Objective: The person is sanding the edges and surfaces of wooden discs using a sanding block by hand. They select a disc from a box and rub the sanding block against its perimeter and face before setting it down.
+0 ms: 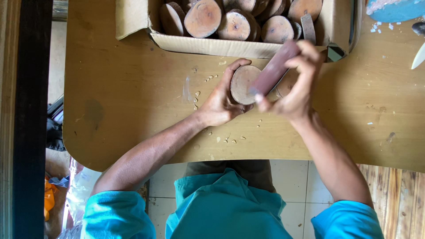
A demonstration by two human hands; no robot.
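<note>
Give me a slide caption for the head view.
Left hand steadies a wood slice; right hand holds a reddish-brown block against it.

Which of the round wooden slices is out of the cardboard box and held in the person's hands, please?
The wooden slice gripped by the left hand, under the right hand's sanding block; all the others lie in the cardboard box.

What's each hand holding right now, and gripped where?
Left hand grips a round wooden slice by its rim. Right hand holds a reddish-brown strip around its middle, the lower end against the slice.
</note>
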